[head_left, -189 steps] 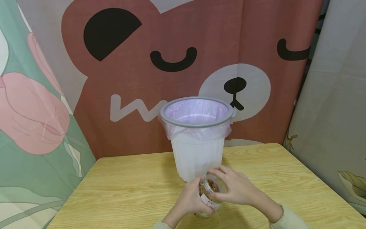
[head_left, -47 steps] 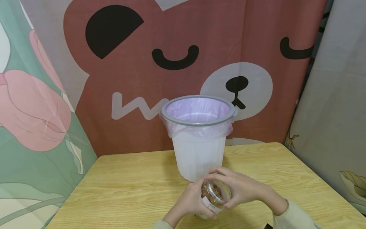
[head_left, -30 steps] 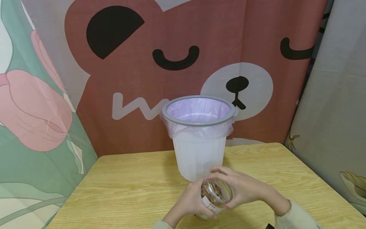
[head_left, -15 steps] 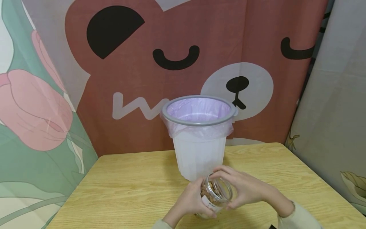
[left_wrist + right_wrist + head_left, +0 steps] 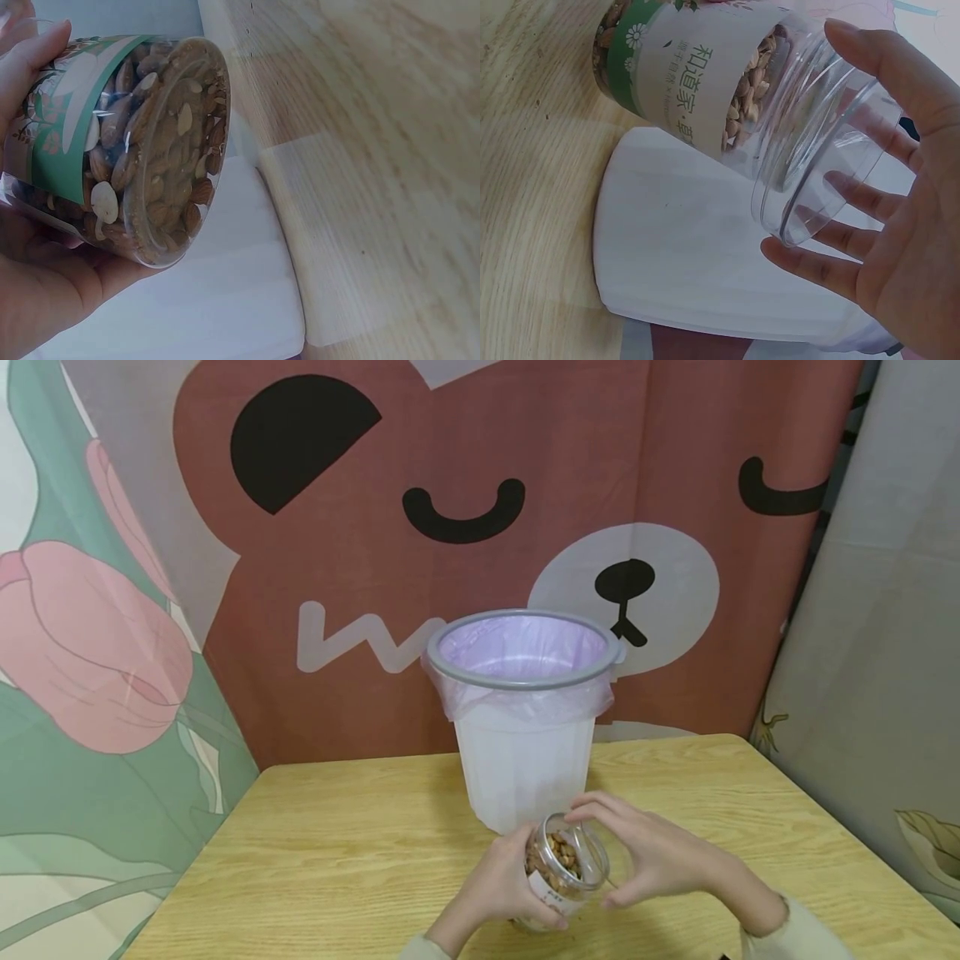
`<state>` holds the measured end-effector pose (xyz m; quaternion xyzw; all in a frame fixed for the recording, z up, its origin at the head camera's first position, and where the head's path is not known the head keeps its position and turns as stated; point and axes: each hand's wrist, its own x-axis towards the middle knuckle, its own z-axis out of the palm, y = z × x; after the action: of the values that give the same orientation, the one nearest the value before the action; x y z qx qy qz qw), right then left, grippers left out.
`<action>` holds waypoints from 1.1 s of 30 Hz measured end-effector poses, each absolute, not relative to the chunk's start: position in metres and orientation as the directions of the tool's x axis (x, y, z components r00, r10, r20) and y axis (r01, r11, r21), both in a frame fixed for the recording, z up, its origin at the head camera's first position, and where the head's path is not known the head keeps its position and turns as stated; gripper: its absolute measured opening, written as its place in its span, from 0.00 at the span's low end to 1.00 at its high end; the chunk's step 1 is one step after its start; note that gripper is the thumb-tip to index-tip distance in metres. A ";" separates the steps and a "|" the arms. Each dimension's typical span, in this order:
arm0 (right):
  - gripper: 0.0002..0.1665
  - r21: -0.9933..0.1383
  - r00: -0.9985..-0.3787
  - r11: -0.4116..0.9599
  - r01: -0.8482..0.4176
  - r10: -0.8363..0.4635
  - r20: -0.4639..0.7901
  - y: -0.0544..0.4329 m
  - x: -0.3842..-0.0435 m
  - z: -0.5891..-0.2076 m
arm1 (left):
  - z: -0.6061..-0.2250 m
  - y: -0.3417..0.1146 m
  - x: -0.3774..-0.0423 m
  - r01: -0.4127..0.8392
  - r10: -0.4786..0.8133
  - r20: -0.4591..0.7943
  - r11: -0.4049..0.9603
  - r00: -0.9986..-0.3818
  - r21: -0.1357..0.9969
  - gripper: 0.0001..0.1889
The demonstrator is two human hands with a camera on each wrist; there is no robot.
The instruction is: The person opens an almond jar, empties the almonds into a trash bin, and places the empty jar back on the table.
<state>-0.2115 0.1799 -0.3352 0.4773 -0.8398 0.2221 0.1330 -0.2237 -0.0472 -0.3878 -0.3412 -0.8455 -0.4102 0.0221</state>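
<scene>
A clear plastic jar of almonds [image 5: 112, 150], with a green and white label, tilts over the table with its mouth toward the right. My left hand [image 5: 498, 881] grips it round the side, and its base shows in the left wrist view. A clear lid [image 5: 840, 180] sits at the jar's mouth. Round this lid my right hand [image 5: 907, 195] spreads its fingers, thumb on the near side and the others on the far side. Several of these fingers show through the clear plastic. In the head view the fingertips overlap the lid's upper edge and the thumb lies just below it.
Just behind the hands stands a white trash bin [image 5: 525, 760] with a grey rim and a purple liner bag. The wood-grain table [image 5: 337, 843] lies beneath everything. A printed bear curtain [image 5: 337, 552] hangs behind, with more curtains at both sides.
The right hand, earlier close round the lid, has widened and drawn a little to the right. The left hand and the jar stay almost where they were.
</scene>
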 end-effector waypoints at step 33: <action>0.41 -0.277 -0.482 0.394 -0.876 -0.731 0.483 0.195 -0.207 -0.352 | -0.388 -0.047 -0.223 0.620 0.559 0.348 0.424 -0.753 0.660 0.45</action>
<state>-0.2071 0.1949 -0.3523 0.4885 -0.8225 0.2536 0.1431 -0.2232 -0.0474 -0.3880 -0.3496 -0.8430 -0.4072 0.0376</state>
